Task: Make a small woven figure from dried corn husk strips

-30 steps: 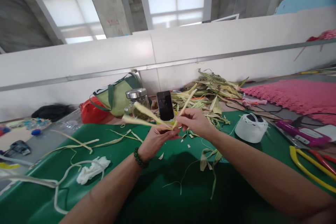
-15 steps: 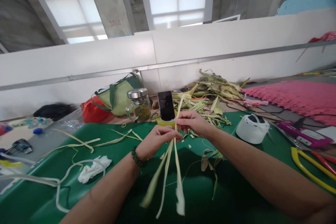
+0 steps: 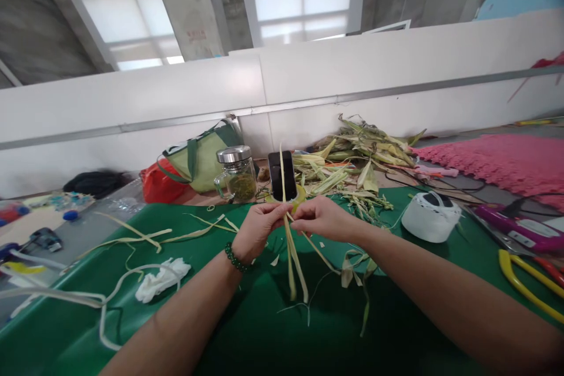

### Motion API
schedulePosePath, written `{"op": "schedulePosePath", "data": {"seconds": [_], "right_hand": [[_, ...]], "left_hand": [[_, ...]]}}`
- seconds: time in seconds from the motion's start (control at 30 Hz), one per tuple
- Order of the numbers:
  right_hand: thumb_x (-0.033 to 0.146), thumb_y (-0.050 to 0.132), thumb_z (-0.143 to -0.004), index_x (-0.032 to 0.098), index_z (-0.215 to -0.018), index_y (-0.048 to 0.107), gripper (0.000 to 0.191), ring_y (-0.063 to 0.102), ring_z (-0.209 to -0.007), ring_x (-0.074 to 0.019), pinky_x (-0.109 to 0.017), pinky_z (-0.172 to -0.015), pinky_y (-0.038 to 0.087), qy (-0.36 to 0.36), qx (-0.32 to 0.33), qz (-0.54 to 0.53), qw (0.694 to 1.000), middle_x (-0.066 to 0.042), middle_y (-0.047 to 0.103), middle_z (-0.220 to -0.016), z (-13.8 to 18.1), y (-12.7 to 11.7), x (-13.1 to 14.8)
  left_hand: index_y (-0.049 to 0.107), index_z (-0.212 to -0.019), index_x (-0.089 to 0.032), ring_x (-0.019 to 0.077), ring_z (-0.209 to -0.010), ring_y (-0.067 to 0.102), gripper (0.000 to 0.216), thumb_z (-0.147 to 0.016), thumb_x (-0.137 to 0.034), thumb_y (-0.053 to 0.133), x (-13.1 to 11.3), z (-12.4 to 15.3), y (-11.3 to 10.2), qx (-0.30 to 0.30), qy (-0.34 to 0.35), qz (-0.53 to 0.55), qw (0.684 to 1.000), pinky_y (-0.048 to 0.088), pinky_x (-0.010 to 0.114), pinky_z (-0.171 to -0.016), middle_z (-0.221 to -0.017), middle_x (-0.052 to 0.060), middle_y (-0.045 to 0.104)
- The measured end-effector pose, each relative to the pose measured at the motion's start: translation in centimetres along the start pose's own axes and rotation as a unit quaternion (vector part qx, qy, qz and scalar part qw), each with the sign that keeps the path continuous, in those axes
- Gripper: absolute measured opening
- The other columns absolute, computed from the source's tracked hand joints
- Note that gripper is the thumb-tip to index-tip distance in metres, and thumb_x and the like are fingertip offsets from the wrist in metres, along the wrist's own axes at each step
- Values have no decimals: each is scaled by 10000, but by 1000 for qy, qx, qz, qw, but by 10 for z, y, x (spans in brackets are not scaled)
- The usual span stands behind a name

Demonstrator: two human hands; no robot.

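Note:
Pale corn husk strips (image 3: 294, 258) hang down from between my hands, and one strip end sticks up in front of the phone. My left hand (image 3: 263, 224), with a green bead bracelet on its wrist, pinches the strips where they come together. Close beside it, my right hand (image 3: 324, 218) has thumb and fingers closed on a husk strip that slants down to the right. The fingertips of both hands almost meet. Just behind them a dark phone (image 3: 288, 173) stands upright in a yellow-green holder. Below the hands lies a green mat (image 3: 264, 335).
A glass jar mug (image 3: 240, 179) with a metal lid stands behind, beside a green bag (image 3: 200, 155). Corn husks (image 3: 374, 147) are heaped at the back. To the right are a white roll (image 3: 429, 217), a purple tool (image 3: 520, 229) and yellow-handled scissors (image 3: 524, 282). Crumpled tissue (image 3: 163, 279) lies left.
The upright strip end has shifted left, across the phone. My right hand has come lower, level with the left, and one strip now slants out to the right.

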State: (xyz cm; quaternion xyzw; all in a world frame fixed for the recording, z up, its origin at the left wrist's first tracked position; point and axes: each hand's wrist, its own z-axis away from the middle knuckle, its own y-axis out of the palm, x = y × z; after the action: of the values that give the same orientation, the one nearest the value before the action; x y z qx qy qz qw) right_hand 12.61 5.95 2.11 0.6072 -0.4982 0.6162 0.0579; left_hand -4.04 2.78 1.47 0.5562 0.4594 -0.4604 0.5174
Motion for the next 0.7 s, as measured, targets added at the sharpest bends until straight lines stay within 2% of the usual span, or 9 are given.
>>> {"op": "schedulePosePath", "data": {"seconds": [0.1,0.3,0.43,0.57,0.7], "right_hand": [[289,550,-771,145,-605,599,225,459,-485,-90,-206,-474,344,-8,16,29,999,21,539,-526,-2,-13,-4],[290,592,-769,137,-673,658,192,475,-558,-101,-211,-517,334,-29,-44,106,993,14,557,-584,-6,-32,-8],[238,600,-785,157,-713,681,135,534,-606,-117,-221,-564,361,-34,-85,166,982,1,621,-642,-2,-32,-2],[219,597,-817,182,-754,697,124,590,-725,-139,-233,-657,394,-108,-122,245,956,-20,678,-772,0,-31,0],[227,569,-852,186,-770,697,157,592,-741,-148,-238,-665,403,-184,-142,289,929,-33,678,-780,-2,-29,-7]], "left_hand": [[740,-703,-124,156,-685,663,326,-533,-391,819,-2,0,0,8,-24,10,1000,530,263,-719,-693,58,721],[736,-688,-122,166,-719,682,328,-501,-371,840,-8,3,3,12,-58,14,998,536,257,-726,-741,64,730],[735,-675,-134,166,-699,670,246,-529,-310,827,-8,5,4,22,-48,-58,997,528,273,-738,-695,49,725],[723,-643,-147,154,-671,645,200,-529,-287,811,-8,7,3,22,-28,-90,995,513,268,-713,-659,23,714],[731,-712,-148,213,-832,667,252,-522,-295,810,-5,6,3,38,-30,-44,998,491,285,-762,-743,54,737]]}}
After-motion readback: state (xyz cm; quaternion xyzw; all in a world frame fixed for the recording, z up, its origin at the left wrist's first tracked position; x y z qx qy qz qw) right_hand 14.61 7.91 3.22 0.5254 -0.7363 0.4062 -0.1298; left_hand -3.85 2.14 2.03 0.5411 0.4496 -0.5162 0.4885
